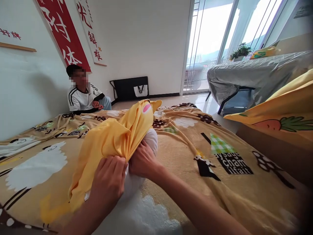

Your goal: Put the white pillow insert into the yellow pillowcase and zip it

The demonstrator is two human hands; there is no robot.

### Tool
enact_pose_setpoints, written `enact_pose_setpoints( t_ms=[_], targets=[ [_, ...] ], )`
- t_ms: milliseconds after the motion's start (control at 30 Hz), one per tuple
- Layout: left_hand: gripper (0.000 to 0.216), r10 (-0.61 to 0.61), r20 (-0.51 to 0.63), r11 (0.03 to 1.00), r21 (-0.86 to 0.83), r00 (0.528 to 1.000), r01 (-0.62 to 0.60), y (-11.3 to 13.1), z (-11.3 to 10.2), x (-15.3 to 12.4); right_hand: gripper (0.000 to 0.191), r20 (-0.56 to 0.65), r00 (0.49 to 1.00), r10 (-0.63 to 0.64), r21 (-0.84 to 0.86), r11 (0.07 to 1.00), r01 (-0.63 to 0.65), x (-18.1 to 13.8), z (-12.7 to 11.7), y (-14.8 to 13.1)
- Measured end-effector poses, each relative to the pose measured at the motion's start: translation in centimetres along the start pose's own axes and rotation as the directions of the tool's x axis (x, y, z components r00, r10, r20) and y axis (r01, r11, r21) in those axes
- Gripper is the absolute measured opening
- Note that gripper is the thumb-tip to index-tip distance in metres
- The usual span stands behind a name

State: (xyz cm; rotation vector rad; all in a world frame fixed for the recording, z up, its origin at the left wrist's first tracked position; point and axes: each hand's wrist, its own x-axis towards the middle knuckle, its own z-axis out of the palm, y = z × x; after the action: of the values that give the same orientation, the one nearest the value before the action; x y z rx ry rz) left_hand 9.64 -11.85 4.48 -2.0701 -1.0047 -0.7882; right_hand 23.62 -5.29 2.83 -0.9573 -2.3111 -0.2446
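Observation:
A yellow pillowcase (pixel 114 137) lies bunched over a white pillow (pixel 150 138) on a tan patterned blanket (pixel 195 156). My left hand (pixel 107 182) is closed, pinching the gathered yellow fabric at its open end. Beside it, my right hand (pixel 143 160) grips the same fabric edge against the white pillow. Most of the pillow is hidden inside the case; only a white bulge shows to the right of my right hand and some white below my hands.
Another person (pixel 84 94) in a white and black top sits on the floor by the left wall. A second yellow cushion with a carrot print (pixel 281 114) rests at the right. A covered table (pixel 254 75) and glass doors (pixel 210 42) stand behind.

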Motion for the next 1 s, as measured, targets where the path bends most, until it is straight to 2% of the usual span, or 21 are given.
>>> enact_pose_setpoints(
  t_ms=[67, 133, 267, 367, 500, 567, 633, 733, 800, 900, 1000],
  targets=[
    [0.007, 0.04, 0.05, 0.989, 0.138, 0.998, -0.047, 0.6, -0.2, -0.4, 0.028, -0.14, 0.988, 0.066, 0.012, 0.998, -0.065, -0.6, 1.3, -0.5],
    [0.011, 0.056, 0.057, 0.965, 0.253, 0.997, -0.069, 0.9, -0.5, -0.5, 0.025, -0.27, 0.954, 0.134, 0.029, 0.991, -0.13, -1.0, 2.0, -0.7],
    [0.013, 0.06, -0.066, 0.947, 0.32, 0.996, -0.036, 0.7, -1.0, 2.0, 0.025, -0.459, 0.873, 0.164, 0.025, 0.985, -0.172, -0.1, 0.6, 0.0],
    [0.013, 0.092, -0.199, 0.942, 0.334, 0.976, -0.021, 0.0, -2.0, 6.0, 0.026, -0.533, 0.832, 0.152, -0.016, 0.982, -0.189, 2.2, -2.6, 1.0],
    [0.01, 0.158, -0.347, 0.923, 0.383, 0.924, -0.014, -1.7, -4.4, 11.2, 0.027, -0.623, 0.776, 0.097, -0.096, 0.975, -0.199, 5.8, -8.4, 1.5],
    [0.009, 0.15, -0.413, 0.913, 0.408, 0.898, 0.035, -2.8, -5.3, 12.8, 0.029, -0.647, 0.761, 0.047, -0.155, 0.969, -0.192, 7.2, -11.1, 1.2],
    [0.008, 0.122, -0.476, 0.904, 0.415, 0.871, 0.1, -3.9, -5.3, 13.3, 0.029, -0.637, 0.771, -0.001, -0.219, 0.959, -0.179, 8.0, -12.8, 0.8],
    [0.007, 0.071, -0.527, 0.918, 0.367, 0.847, 0.152, -4.9, -2.3, 12.4, 0.027, -0.593, 0.804, -0.049, -0.297, 0.941, -0.161, 7.9, -12.3, 1.3],
    [0.009, 0.046, -0.497, 0.946, 0.3, 0.867, 0.122, -4.9, 1.5, 10.9, 0.024, -0.548, 0.835, -0.044, -0.326, 0.931, -0.165, 6.9, -9.9, 2.7],
    [0.009, 0.026, -0.377, 0.982, 0.181, 0.926, 0.046, -4.4, 7.6, 8.5, 0.021, -0.452, 0.892, 0.015, -0.341, 0.921, -0.189, 4.5, -5.7, 5.5],
    [0.012, -0.004, -0.37, 0.995, 0.094, 0.929, 0.041, -3.8, 11.1, 7.0, 0.026, -0.406, 0.914, -0.024, -0.353, 0.926, -0.133, 1.9, -2.9, 6.8]
  ],
)
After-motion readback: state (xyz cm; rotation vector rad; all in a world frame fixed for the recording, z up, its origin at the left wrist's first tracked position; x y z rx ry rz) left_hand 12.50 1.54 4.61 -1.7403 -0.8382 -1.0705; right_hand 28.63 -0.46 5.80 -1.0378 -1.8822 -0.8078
